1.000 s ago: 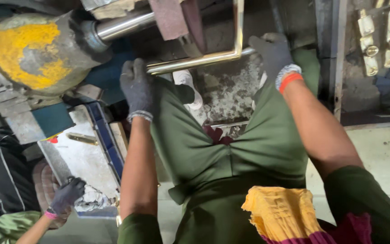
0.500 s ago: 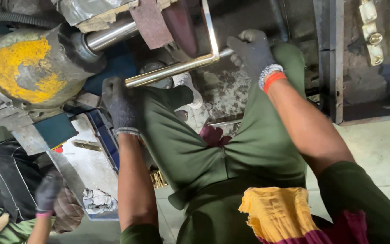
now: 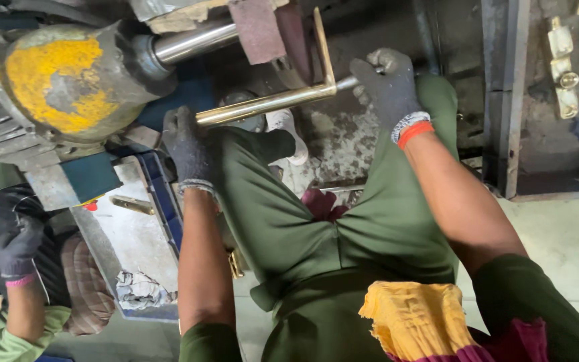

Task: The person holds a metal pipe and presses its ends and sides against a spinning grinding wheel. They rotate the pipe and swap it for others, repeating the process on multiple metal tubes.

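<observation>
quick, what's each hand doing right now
Left hand: closed on the lower end of the bent brass-coloured metal rod.
Right hand: closed on the same rod's other end, near its bend.

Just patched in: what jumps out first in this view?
The brass rod, bent at a right angle, is held at top centre by the gloved left hand and right hand. At upper left sits a motor with a yellow end. Another person's gloved hand shows at lower left.

- I see no packages, labels, signs or screens anywhere here.
- Nothing boxed or wrapped shows, and no surface carries a tag, a sticker or a display.
</observation>
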